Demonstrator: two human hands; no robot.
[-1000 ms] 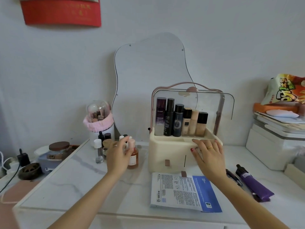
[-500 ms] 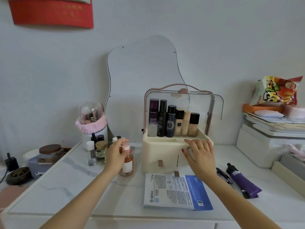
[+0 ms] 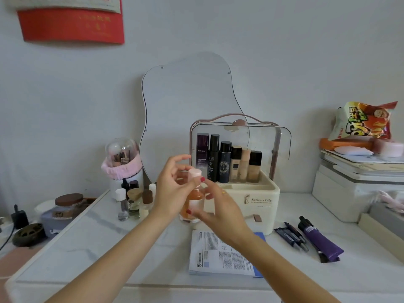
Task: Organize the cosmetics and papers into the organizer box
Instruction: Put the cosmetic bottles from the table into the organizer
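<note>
The cream organizer box (image 3: pixel 258 206) stands mid-table with its clear lid raised and several tall bottles (image 3: pixel 225 162) lined up inside. In front of its left side an orange bottle with a pink cap (image 3: pixel 194 193) is held in the air. My left hand (image 3: pixel 172 186) grips its neck, thumb at the cap. My right hand (image 3: pixel 216 206) holds the lower body of the same bottle. A blue and white paper sachet (image 3: pixel 220 254) lies flat in front of the box. A purple tube (image 3: pixel 319 241) and dark pens (image 3: pixel 290 236) lie to the right.
Small bottles (image 3: pixel 133 200) cluster left of the box, near a brush holder with a pink band (image 3: pixel 122 165). A wavy mirror (image 3: pixel 188 101) leans on the wall. White boxes (image 3: pixel 358 186) with a snack bag (image 3: pixel 363 121) stand on the right. A jar (image 3: pixel 67 206) sits far left.
My left hand lifted the orange bottle off the table and carried it right, in front of the box. My right hand left the box's rim and took hold of the bottle.
</note>
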